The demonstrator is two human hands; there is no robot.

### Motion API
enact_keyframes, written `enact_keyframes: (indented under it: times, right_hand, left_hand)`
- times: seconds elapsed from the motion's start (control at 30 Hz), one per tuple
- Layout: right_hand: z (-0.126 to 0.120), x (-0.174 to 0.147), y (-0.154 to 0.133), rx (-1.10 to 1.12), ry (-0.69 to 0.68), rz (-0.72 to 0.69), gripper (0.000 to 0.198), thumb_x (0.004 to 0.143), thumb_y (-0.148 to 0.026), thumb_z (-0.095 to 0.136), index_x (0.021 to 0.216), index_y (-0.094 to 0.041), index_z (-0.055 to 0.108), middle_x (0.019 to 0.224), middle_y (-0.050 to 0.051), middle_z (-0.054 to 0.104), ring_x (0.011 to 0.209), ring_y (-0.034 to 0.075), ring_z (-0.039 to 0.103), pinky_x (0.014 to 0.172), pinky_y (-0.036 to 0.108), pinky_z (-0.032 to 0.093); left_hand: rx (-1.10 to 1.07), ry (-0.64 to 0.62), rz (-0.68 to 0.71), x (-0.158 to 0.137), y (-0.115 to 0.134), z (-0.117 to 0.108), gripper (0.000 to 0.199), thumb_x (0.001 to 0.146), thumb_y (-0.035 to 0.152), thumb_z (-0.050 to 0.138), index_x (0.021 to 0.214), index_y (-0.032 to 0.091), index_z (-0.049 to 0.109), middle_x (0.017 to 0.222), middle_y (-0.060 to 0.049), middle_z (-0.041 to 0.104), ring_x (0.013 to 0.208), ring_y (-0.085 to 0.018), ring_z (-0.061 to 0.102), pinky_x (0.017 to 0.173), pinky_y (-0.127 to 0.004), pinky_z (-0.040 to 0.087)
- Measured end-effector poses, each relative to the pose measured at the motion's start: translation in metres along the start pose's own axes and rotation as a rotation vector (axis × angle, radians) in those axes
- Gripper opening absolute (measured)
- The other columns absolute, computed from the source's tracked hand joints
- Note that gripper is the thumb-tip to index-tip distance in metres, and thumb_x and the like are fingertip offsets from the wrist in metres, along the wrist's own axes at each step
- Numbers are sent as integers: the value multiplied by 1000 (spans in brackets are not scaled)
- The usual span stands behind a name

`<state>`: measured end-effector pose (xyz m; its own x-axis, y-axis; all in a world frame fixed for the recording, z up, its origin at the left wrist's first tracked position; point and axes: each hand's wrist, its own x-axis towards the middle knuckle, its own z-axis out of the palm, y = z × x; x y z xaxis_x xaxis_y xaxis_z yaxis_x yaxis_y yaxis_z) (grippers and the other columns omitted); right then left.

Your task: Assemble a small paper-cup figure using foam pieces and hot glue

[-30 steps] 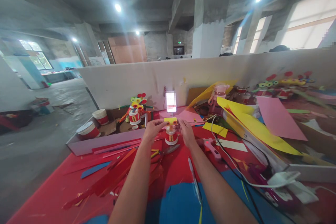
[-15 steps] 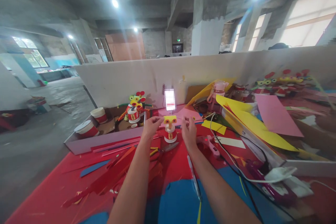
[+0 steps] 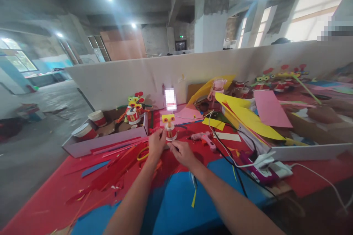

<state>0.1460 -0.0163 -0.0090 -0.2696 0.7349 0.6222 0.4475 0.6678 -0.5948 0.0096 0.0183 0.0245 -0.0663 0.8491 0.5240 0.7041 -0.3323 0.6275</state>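
A small paper cup figure [image 3: 171, 134] stands upright on the red table covering, an upside-down red and white cup topped by a yellow paper head with round orange eyes. Coiled paper arms stick out at its sides. My left hand [image 3: 157, 144] is closed at the cup's left side, its fingertips against it. Just below the cup's base, my right hand [image 3: 182, 152] has its fingers pinched together; what they hold, if anything, is hidden. A yellow scissor handle [image 3: 142, 153] shows left of my left hand, the blades out of sight.
A pink glue gun [image 3: 204, 138] lies to the right, with cables and a purple power strip [image 3: 257, 169] beyond. At left, a box [image 3: 107, 143] holds cups and finished figures. A lit phone [image 3: 170, 100] leans behind. Red strips and blue sheets [image 3: 176, 202] cover the front.
Both hands have come down from beside the figure's yellow head to its cup and base. My right hand has moved left and nearer to me. The view has shifted slightly right.
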Motion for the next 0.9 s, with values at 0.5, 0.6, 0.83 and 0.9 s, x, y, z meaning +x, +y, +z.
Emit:
enact_keyframes:
  times: [0.5,0.6,0.83,0.9]
  right_hand:
    - [-119,-24,40,-782,-412,710,53,83,-36,55,132,-17,49,116,16,64,102,29,62,74,32,44]
    - [-109,-24,39,-780,-403,754,51,84,-27,50,134,-17,48,112,16,66,100,29,64,74,34,44]
    - [-90,-2,43,-775,-318,754,39,80,-21,51,117,-14,59,98,16,70,93,26,67,74,31,45]
    - [-82,5,47,-759,-316,753,37,80,-20,51,114,-12,61,98,16,71,94,25,67,75,30,45]
  left_hand:
    - [169,-96,207,-35,-7,17,39,92,40,38,65,18,56,63,-3,57,60,-13,50,59,-24,31]
    - [134,-95,205,-37,-4,14,39,92,38,39,64,18,56,64,-4,59,60,-13,51,59,-24,32]
    - [115,-129,224,-37,-3,13,38,92,37,39,69,18,63,65,-5,62,62,-14,54,59,-24,33]
    - [98,-152,238,-37,-5,15,36,92,37,40,77,18,67,70,-6,65,65,-14,57,61,-24,35]
